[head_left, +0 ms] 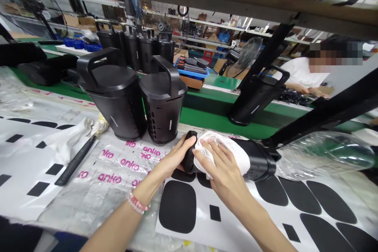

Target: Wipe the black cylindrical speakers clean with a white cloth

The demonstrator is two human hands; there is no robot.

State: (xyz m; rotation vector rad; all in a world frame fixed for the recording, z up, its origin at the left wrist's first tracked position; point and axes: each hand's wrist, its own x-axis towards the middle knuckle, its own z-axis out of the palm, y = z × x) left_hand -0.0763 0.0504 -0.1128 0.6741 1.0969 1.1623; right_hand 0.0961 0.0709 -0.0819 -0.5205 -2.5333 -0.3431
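Observation:
A black handled housing [261, 161] lies on its side on the bench, its base end toward my left hand. My left hand [178, 155] grips that base end, thumb on the near edge and its other fingers mostly hidden. Under my right hand [220, 159] a white cloth [239, 151] is bunched over the housing's side, and the fingers press it there. Two similar black housings, one at the left [113, 98] and one nearer the middle [163, 102], stand upright behind my hands with their handles up.
White sheets with black die-cut pads [177, 206] lie on the plastic-covered bench. A black-handled brush [76, 159] is at the left. Beyond runs a green conveyor [203, 112] bearing another housing [254, 98]. Clear plastic bags [327, 155] lie right. A co-worker [307, 73] sits across.

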